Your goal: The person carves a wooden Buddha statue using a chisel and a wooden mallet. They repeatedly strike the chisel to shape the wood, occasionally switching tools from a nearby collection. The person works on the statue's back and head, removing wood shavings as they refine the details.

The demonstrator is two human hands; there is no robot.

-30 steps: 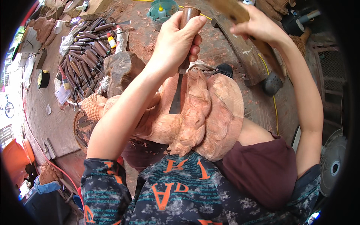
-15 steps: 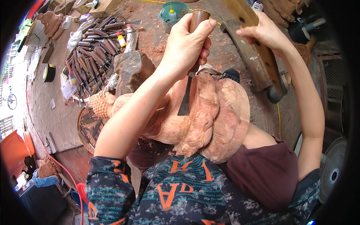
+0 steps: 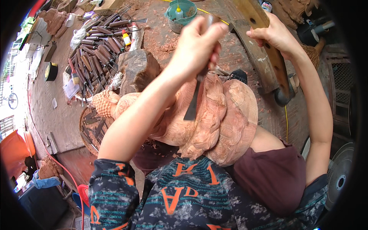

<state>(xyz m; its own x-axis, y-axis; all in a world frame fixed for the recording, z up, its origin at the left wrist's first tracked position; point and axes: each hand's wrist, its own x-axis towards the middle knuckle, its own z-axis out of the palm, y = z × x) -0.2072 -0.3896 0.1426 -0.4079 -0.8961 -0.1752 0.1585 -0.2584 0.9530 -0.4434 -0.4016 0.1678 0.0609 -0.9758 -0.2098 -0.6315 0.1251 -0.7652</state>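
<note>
My left hand (image 3: 199, 48), smeared by motion, is closed around the handle of a flat chisel. The chisel's dark blade (image 3: 191, 106) slants down, its broad edge at the surface of a reddish wood carving (image 3: 170, 124). The carving lies across my lap, with a knobbly head at its left end and rounded folds at its right. Up and to the right, my right hand (image 3: 274, 36) grips a long brown wooden club (image 3: 276, 63) with dark holes along it. The club is raised apart from the chisel.
Many wood-handled chisels (image 3: 96, 57) lie heaped at the left, beside a wooden block (image 3: 136, 69). A teal bucket (image 3: 186, 21) holds a small bottle at the back. A plank (image 3: 258, 61) lies at the right, and a fan (image 3: 340, 176) stands at lower right.
My left hand and the chisel handle have tipped slightly to the right, and the hand is now blurred. The blade stays on nearly the same spot. My right hand and the club have barely shifted.
</note>
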